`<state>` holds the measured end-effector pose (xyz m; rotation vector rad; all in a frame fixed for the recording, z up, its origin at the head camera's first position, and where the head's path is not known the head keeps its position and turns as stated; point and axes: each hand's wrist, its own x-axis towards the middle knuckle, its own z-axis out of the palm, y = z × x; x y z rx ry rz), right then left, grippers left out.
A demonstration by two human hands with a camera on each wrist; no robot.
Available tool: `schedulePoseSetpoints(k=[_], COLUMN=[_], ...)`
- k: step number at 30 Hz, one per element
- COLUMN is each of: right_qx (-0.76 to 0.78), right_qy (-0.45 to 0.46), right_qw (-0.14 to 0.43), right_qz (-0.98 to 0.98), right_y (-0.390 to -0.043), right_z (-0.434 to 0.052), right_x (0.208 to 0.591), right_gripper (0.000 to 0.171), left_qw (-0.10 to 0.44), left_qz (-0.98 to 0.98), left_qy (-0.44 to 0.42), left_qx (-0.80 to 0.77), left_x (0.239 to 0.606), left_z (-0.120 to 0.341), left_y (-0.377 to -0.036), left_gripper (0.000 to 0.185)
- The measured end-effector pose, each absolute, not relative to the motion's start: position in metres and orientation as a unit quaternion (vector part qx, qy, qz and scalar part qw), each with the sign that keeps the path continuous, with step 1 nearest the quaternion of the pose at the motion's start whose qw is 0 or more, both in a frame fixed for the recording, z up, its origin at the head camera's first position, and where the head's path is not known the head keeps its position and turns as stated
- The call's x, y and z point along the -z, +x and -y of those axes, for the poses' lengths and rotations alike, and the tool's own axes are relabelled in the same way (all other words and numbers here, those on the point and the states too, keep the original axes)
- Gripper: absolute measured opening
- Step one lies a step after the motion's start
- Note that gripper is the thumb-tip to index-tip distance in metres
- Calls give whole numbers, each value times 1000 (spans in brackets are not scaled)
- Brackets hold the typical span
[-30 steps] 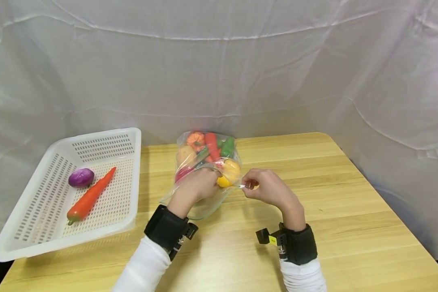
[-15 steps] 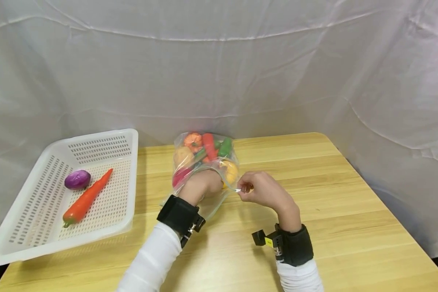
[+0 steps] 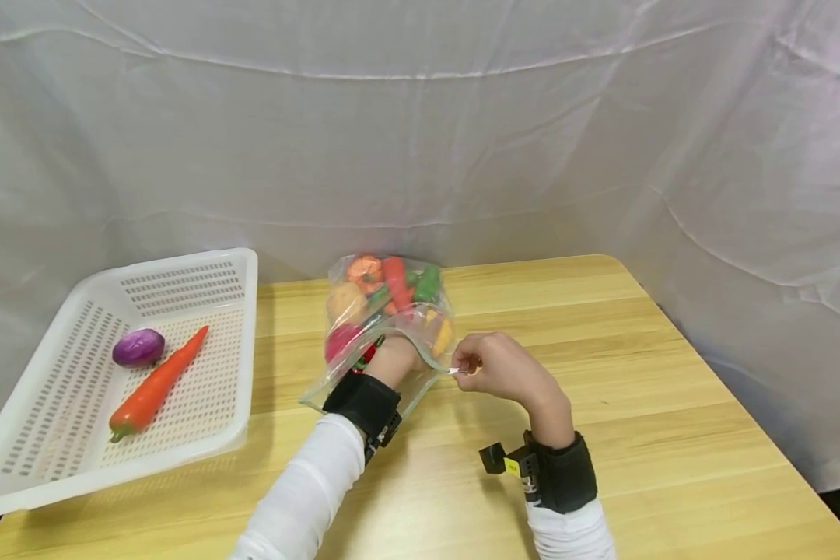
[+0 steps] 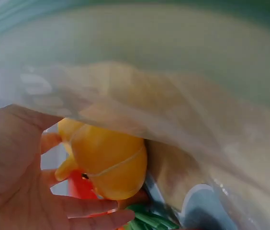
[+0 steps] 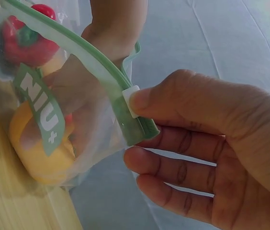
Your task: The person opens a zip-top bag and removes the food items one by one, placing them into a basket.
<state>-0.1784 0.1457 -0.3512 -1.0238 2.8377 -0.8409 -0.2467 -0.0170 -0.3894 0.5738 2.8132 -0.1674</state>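
A clear zip bag (image 3: pixel 385 311) full of toy vegetables lies at the middle of the wooden table (image 3: pixel 637 389). My left hand (image 3: pixel 392 359) is inside the bag up to the wrist. In the left wrist view its thumb and fingers (image 4: pixel 92 211) curl round a yellow toy vegetable (image 4: pixel 108 165). My right hand (image 3: pixel 465 365) pinches the bag's green zip edge (image 5: pixel 101 72) at the white slider (image 5: pixel 131 103) and holds the mouth open. A red toy vegetable (image 5: pixel 27 40) shows through the plastic.
A white perforated basket (image 3: pixel 203 268) stands at the left of the table with a purple onion (image 3: pixel 138 348) and an orange carrot (image 3: pixel 157 383) in it. White cloth hangs behind the table. The table's right edge runs diagonally at the right.
My left hand has pushed deeper into the bag, from knuckles to wrist. My right hand has kept its pinch on the zip edge and shifted slightly toward me.
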Motion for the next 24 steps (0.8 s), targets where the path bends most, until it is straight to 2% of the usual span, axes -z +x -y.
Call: schedulePoseSetpoints(k=[6, 10, 13, 20, 24], right_qx=[268, 268, 267, 265, 268], right_qy=[-330, -333, -335, -332, -331], right_qw=[8, 7, 6, 7, 9], right_qz=[-905, -904, -904, -905, -905], right_y=[-179, -180, -180, -180, -181], right_z=[-145, -145, -145, -145, -145], right_x=[353, 353, 353, 353, 354], right_gripper=[5, 5, 4, 5, 5], left_qw=[104, 83, 83, 93, 100], left_qz=[-970, -972, -973, -971, -969], left_qy=[205, 212, 215, 218, 226], left_qx=[77, 52, 34, 28, 28], left_x=[395, 395, 395, 398, 398], left_z=[16, 16, 16, 18, 20], left_y=[-249, -248, -248, -247, -245], left_gripper=[79, 70, 62, 69, 66])
